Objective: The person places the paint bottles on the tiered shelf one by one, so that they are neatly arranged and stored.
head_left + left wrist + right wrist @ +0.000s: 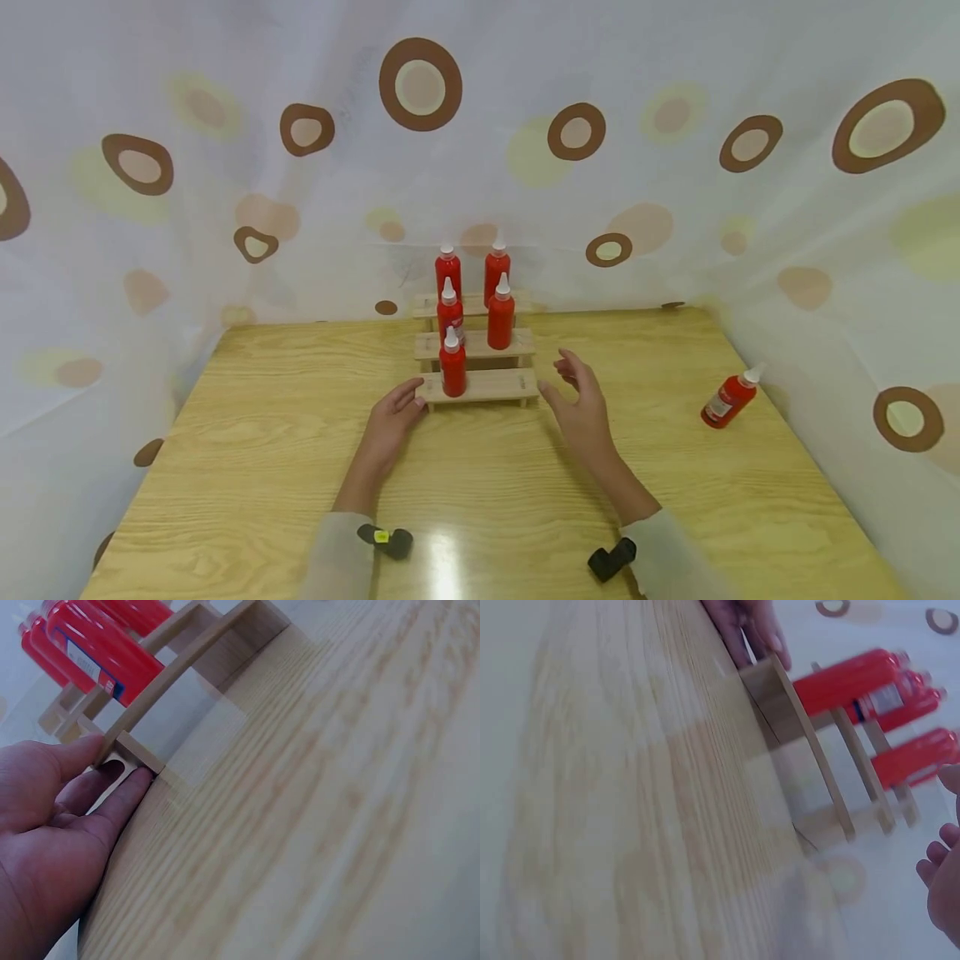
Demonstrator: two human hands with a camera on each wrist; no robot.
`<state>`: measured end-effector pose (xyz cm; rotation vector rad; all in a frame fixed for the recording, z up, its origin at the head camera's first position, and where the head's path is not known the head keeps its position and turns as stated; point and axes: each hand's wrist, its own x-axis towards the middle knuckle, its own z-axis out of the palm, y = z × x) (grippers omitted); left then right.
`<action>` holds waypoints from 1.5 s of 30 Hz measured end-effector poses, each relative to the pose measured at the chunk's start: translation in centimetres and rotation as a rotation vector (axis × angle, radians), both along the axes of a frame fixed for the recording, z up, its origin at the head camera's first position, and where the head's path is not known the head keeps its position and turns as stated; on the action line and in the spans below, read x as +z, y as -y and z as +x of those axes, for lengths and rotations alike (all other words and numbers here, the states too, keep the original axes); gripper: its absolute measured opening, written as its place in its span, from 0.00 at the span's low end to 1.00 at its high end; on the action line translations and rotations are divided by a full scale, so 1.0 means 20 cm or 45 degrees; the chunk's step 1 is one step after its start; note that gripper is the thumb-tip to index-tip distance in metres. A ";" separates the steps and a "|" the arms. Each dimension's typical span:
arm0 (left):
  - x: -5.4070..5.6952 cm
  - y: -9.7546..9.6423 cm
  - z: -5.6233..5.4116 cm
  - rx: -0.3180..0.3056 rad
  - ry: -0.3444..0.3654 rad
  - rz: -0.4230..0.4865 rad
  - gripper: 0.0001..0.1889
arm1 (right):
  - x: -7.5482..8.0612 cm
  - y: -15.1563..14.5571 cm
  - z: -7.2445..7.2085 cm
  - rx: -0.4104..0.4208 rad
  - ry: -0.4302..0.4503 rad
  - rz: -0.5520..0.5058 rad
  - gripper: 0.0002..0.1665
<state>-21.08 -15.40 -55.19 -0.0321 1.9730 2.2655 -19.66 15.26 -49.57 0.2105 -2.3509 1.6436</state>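
A three-step wooden rack [491, 385] stands at the back middle of the table, holding several red squeeze bottles with white pointed caps. Two are on the top step, two on the middle step, and one bottle [453, 372] is left of centre on the lowest step. My left hand [396, 411] grips the left end of that step; in the left wrist view the thumb is at the plank's edge and the fingers [124, 802] are by its leg. Off the step's right end, my right hand [583, 410] holds nothing, its fingers loosely bent.
Another red bottle [729, 401] stands apart on the right side of the wooden table [285, 467]. A pale curtain [337, 208] with brown ring patterns encloses the back and both sides.
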 end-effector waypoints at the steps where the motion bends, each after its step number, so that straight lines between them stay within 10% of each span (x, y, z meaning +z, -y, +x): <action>1: 0.00 0.00 0.00 0.002 0.000 0.000 0.22 | 0.01 -0.04 0.01 -0.016 -0.004 0.009 0.38; 24: 0.01 0.01 0.00 -0.016 0.012 0.020 0.22 | -0.02 -0.70 0.28 -0.658 0.053 0.056 0.34; 31: 0.01 0.00 0.01 -0.017 0.003 0.007 0.22 | -0.04 -0.85 0.27 -0.840 -0.038 0.032 0.34; 45: 0.01 -0.01 0.01 0.009 -0.002 0.020 0.22 | -0.08 -1.00 0.13 -0.838 0.100 -0.117 0.37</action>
